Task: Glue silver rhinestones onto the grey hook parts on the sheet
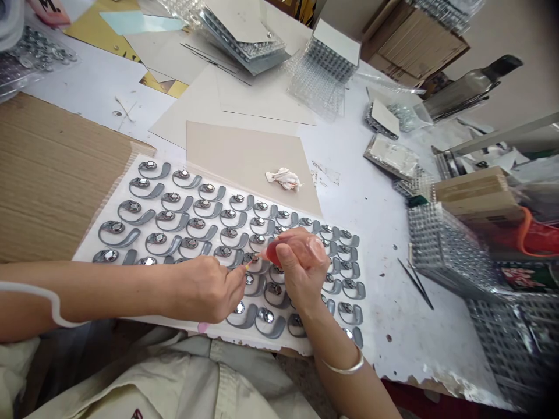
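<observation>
In the head view, my left hand (pixel 212 288) pinches a thin stick (pixel 248 265) with a yellowish-pink end, its tip beside one of the curled grey pieces. My right hand (pixel 301 270) grips a soft, translucent reddish squeeze bottle (pixel 312 249), whose narrow nozzle points left and down towards the stick's tip. Whether nozzle and stick touch, I cannot tell. Below both hands lies a white padded sheet (pixel 94 241) bearing rows of curled grey bands (pixel 131 237), each with a round shiny stone in a dark setting. My hands and forearms cover several of them.
Brown cardboard (pixel 52 174) lies left. Behind the sheet, a crumpled white tissue (pixel 285 178) rests on a beige card (pixel 244 154). Black tweezers (pixel 417 283) lie at right, near stacked packs of shiny parts (pixel 445 244). A cotton swab (pixel 124 109) lies at upper left.
</observation>
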Motion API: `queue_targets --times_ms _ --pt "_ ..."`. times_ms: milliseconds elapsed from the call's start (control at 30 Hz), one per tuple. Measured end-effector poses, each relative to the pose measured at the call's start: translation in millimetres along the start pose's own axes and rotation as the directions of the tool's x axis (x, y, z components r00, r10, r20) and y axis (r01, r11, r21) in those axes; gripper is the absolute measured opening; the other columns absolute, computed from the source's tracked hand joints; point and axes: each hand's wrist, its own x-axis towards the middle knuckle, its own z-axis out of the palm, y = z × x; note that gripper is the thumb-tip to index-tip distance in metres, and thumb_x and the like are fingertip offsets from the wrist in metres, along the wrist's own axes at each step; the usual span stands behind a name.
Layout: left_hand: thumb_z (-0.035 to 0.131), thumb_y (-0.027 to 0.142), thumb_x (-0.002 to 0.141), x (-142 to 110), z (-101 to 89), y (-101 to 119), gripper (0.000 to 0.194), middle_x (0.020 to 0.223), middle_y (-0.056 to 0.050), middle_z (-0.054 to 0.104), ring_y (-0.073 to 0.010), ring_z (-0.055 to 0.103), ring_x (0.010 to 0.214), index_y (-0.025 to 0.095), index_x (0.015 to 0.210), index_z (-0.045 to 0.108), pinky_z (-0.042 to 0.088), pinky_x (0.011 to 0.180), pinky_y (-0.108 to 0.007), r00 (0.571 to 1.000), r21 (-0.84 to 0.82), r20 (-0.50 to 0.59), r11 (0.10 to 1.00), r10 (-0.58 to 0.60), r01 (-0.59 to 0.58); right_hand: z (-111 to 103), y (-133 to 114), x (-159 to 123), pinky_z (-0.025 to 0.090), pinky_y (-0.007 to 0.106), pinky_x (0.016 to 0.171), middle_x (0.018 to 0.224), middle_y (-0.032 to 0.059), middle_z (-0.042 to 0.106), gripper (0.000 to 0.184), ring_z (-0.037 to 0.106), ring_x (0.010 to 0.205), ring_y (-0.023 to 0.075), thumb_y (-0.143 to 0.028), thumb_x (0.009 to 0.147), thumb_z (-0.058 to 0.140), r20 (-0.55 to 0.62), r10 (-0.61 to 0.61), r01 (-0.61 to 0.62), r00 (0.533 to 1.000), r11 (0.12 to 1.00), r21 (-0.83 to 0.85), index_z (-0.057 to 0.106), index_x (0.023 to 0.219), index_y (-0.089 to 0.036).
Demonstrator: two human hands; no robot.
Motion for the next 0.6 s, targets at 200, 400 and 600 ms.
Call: queue_targets --times_ms 200,400,600 --pt "0.051 0.005 0.082 -0.2 0.2 -0.8 0.013 0.086 -0.018 0.070 -0.0163 0.062 0.049 0.004 0.087 0.063 0.047 0.033 -0.026 1.000 -0.006 -0.006 1.000 0.004 -0.004 -0.7 2.6 -0.9 0.052 0.031 0.063 0.073 0.0020 0.064 0.017 0.062 0.070 0.0160 -0.033 0.081 0.067 -0.017 0.016 -0.016 1.000 1.000 0.010 0.064 0.070 -0.020" --pt "0.054 0.005 0.081 -0.6 0.5 -0.5 0.012 0.083 -0.019 0.070 -0.0160 0.061 0.049 0.001 0.090 0.062 0.047 0.033 -0.025 1.000 -0.003 -0.009 1.000 0.006 -0.006 -1.1 1.7 -1.2 0.052 0.030 0.064 0.071 0.0008 0.064 0.015 0.062 0.070 0.0148 -0.028 0.082 0.066 0.016 -0.011 0.010 1.000 1.000 0.026 0.065 0.070 -0.021" --pt "0.053 0.003 0.081 -0.7 0.4 -0.2 0.012 0.091 -0.021 0.070 -0.0174 0.063 0.051 0.002 0.088 0.063 0.049 0.034 -0.026 1.000 -0.013 -0.003 1.000 -0.002 0.002 -1.3 4.2 -2.6 0.052 0.033 0.064 0.067 0.0017 0.064 0.019 0.061 0.068 0.0166 -0.036 0.082 0.066 0.011 0.039 -0.039 0.999 0.999 -0.029 0.064 0.071 -0.020"
